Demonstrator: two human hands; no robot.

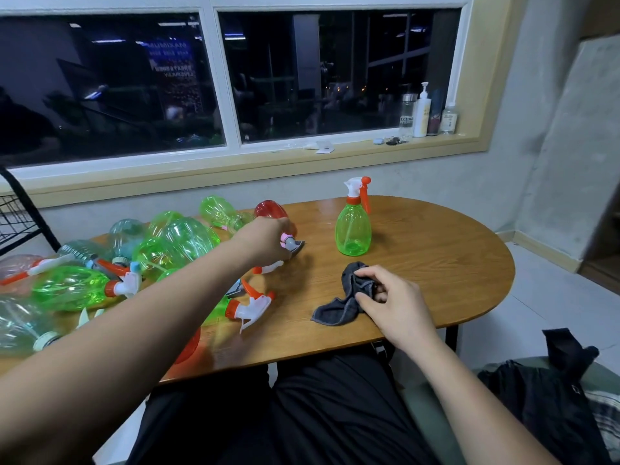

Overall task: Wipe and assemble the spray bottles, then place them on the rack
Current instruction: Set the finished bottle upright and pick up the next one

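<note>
Rack: a black wire rack [13,216] stands at the far left edge, past the end of the surface [436,263].
Pile: green, pale blue and pink bottles [70,286] lie heaped on their sides across the left half of the surface. Some have white-and-orange trigger heads, others bare necks.
Left arm: stretched forward and slightly right, passing over the pile.
Left hand [268,243]: palm down, fingers curled round the neck end of the red bottle [270,209].
Red bottle: on its side at the pile's far right. Its long axis runs away from the person, rounded base toward the window and neck toward the hand.
Green bottle [353,229]: upright, right of the left hand and apart from it. Its trigger head is fitted, with the orange nozzle and trigger facing right, and a thin tube shows inside.
Cloth [335,308]: dark grey, crumpled near the front edge.
Right hand [389,297]: resting on the cloth's right side, fingers curled and pinching a fold.
</note>
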